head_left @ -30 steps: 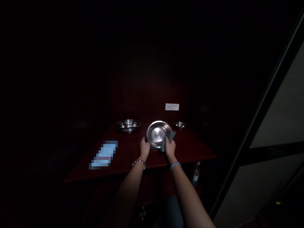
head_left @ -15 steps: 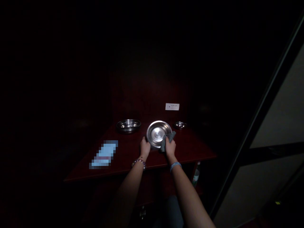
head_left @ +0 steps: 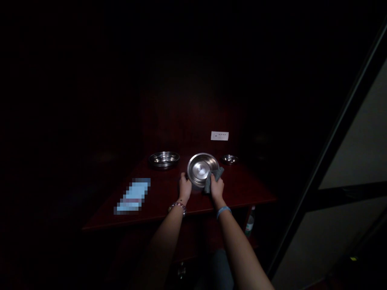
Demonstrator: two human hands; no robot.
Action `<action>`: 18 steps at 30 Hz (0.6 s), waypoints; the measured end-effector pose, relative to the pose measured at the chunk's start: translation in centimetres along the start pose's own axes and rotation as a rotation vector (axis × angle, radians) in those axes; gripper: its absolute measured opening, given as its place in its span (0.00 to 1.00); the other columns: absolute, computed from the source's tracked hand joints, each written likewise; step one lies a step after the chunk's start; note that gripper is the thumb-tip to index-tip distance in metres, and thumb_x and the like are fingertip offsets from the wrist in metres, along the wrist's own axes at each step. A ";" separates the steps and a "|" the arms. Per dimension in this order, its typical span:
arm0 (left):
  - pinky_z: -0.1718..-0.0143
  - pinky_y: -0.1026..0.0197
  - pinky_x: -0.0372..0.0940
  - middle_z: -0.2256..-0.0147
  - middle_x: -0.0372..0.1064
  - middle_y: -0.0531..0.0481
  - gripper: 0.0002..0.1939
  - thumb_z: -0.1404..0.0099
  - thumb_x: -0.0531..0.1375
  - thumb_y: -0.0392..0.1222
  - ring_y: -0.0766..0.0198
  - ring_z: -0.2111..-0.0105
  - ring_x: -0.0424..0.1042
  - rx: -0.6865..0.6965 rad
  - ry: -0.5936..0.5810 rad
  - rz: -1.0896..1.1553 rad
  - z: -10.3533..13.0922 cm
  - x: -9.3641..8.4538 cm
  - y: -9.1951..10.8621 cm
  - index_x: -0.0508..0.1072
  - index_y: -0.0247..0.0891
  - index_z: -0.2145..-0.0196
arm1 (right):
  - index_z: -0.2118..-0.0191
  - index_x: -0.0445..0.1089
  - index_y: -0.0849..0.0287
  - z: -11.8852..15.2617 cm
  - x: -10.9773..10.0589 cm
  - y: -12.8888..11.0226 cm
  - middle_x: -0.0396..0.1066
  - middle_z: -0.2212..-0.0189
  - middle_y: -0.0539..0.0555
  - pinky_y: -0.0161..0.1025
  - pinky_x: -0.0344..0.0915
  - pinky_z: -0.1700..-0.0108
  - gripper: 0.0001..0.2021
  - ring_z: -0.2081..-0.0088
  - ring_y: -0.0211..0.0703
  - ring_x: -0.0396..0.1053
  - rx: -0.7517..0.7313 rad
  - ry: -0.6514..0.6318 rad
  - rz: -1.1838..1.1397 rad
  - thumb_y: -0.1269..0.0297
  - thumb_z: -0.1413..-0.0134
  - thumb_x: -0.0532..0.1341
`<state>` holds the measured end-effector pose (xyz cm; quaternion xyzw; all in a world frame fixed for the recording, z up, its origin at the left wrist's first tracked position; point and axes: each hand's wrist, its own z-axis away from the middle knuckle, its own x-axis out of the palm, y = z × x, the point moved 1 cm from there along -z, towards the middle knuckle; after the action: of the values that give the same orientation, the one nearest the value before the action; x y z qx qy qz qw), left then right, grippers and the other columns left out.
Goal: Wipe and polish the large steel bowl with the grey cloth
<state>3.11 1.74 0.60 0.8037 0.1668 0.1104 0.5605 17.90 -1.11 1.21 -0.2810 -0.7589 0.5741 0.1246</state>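
Note:
A shiny metal bowl point(head_left: 199, 167) is held tilted above the dark red table point(head_left: 242, 189), its inside facing me. My left hand point(head_left: 185, 188) grips its lower left rim. At the lower right rim, my right hand point(head_left: 217, 187) is closed on a grey cloth point(head_left: 208, 183) that lies against the bowl. Part of the cloth sticks out above the fingers. Stacked metal bowls point(head_left: 164, 160) rest at the back left, and a smaller metal bowl point(head_left: 230, 160) rests at the back right.
A blurred light blue flat item point(head_left: 133, 196) lies on the table's left side. A white socket panel point(head_left: 219, 136) is on the back wall. Below the table at right stands a bottle point(head_left: 249, 223). A dark-framed panel point(head_left: 347, 153) rises at the right.
The held bowl has tilted very slightly, and the shine inside it has shifted. Both hands keep nearly the same places and grips.

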 end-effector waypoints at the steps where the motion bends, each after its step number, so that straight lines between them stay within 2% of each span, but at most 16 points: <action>1: 0.52 0.57 0.68 0.59 0.77 0.41 0.07 0.40 0.57 0.34 0.58 0.58 0.76 0.002 -0.002 0.006 0.0 0.0 0.0 0.70 0.36 0.62 | 0.57 0.79 0.68 0.0 0.0 0.0 0.81 0.61 0.65 0.36 0.68 0.60 0.18 0.60 0.51 0.79 0.001 -0.003 -0.002 0.59 0.37 0.57; 18: 0.52 0.56 0.68 0.62 0.76 0.44 0.06 0.41 0.58 0.34 0.58 0.60 0.75 -0.012 0.009 -0.024 -0.1 0.0 -0.3 0.68 0.37 0.64 | 0.57 0.79 0.67 -0.2 0.1 0.3 0.80 0.59 0.66 0.37 0.69 0.58 0.18 0.57 0.53 0.79 0.014 0.011 0.027 0.58 0.37 0.57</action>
<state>3.03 1.95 0.32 0.7976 0.1785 0.1084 0.5659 17.99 -0.83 0.96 -0.2936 -0.7502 0.5795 0.1232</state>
